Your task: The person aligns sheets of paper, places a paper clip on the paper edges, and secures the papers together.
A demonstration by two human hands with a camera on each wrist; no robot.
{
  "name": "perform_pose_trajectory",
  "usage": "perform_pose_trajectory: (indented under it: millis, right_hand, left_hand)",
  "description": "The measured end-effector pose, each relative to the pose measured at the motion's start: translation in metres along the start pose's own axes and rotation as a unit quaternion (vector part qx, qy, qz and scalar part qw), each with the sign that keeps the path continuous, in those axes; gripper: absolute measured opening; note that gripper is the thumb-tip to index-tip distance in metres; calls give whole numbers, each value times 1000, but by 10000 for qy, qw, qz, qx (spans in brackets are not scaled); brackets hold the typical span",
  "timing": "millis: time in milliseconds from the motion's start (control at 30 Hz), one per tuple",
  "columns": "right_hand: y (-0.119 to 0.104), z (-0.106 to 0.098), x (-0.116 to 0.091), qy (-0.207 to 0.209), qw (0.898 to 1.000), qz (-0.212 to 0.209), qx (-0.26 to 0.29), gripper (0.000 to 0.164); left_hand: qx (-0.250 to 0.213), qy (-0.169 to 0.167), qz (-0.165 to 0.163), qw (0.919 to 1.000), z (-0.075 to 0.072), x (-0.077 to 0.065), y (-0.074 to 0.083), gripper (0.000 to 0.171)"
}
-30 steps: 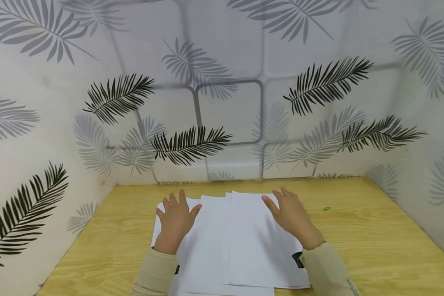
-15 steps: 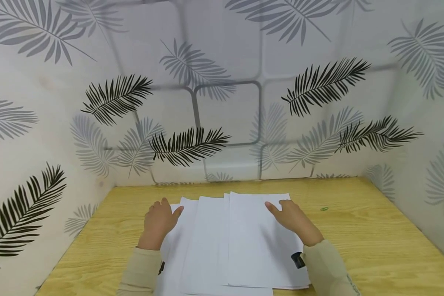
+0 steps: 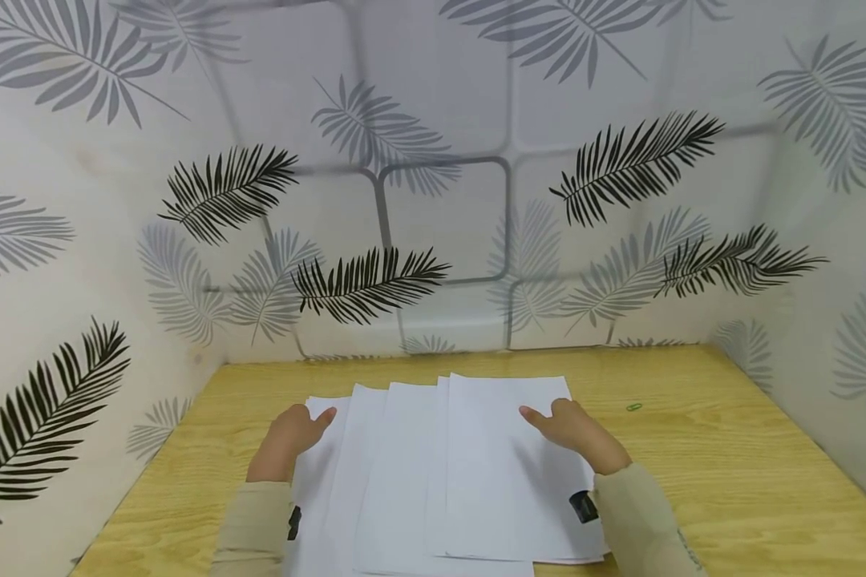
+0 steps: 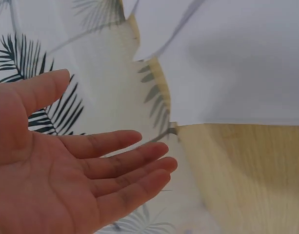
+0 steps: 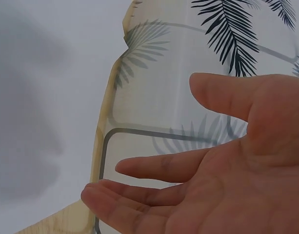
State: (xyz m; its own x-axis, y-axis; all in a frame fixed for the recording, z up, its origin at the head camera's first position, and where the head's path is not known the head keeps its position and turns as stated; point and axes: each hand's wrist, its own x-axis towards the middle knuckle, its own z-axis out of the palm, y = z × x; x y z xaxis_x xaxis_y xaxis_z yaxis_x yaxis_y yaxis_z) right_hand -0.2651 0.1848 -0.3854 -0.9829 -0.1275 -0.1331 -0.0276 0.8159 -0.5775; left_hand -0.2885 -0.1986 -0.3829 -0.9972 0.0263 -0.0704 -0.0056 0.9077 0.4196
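Note:
Several white sheets of paper lie overlapping, fanned sideways across the middle of the table. At the left edge of the fan is my left hand, its thumb pointing inward over the leftmost sheet. The left wrist view shows its fingers extended and the palm bare, beside the paper's edge. My right hand is at the right side of the top sheet, thumb over the paper. In the right wrist view its fingers are loosely extended with nothing between them and the thumb.
A small green paper clip lies on the wooden table, right of the papers. Leaf-patterned white walls enclose the table at the back and both sides. Black straps show at the sleeve cuffs.
My left hand has moved left from over the papers to their left edge, uncovering the left sheets. My right hand has lowered slightly at the right edge. Fingers of both now point downward.

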Motion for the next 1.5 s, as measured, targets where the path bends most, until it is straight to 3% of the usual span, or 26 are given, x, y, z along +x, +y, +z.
perform_pose_trajectory:
  millis: [367,1033,1500]
  right_hand:
    - [7,5,4,-251,9983,453,-275,68]
    - [23,-1,7,-19,9926,1117,-479,59]
    - [31,2,7,143,9917,1134,-597,52]
  left_hand:
    - [-288,-374,-276,9985,6,6,-16,62]
    - [-323,-320,-597,9972,9,5,-21,57]
    - [-281,-376,-671,9966,13,2,-24,54]
